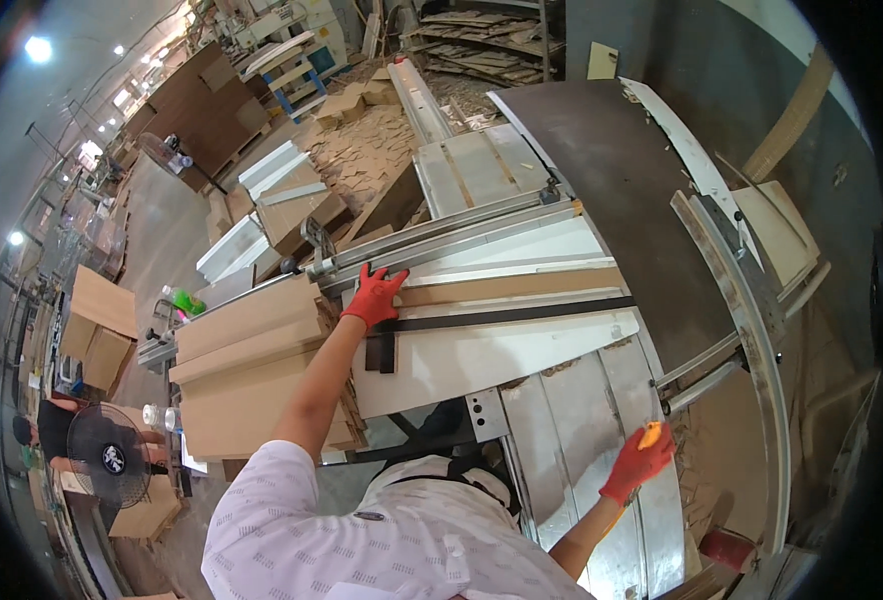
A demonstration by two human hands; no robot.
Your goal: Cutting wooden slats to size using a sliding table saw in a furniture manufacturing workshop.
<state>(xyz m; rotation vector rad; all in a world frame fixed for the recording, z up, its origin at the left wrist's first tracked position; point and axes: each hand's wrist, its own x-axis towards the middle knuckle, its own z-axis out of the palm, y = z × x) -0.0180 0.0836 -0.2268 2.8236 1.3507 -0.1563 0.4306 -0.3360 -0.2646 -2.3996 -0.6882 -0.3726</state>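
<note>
My left hand (pixel 374 297), in a red glove, lies with fingers spread at the left end of a narrow brown board strip (pixel 512 286). The strip lies across the white machine table (pixel 502 365). Just below that hand is a black L-shaped square (pixel 522 316), its long leg running right beside the strip and its short leg pointing toward me. My right hand (pixel 642 464), also red-gloved, is closed round a small orange-yellow object (pixel 651 434) above the ribbed metal table (pixel 602 400) at right. Most of that object is hidden by the fingers.
Stacked brown boards (pixel 252 375) stand left of my left arm. A metal fence rail (pixel 442 235) crosses beyond the strip. A curved guard bar (pixel 752 350) and dark panel (pixel 612 170) are at right. A fan (pixel 112 458) and another person (pixel 57 430) are far left.
</note>
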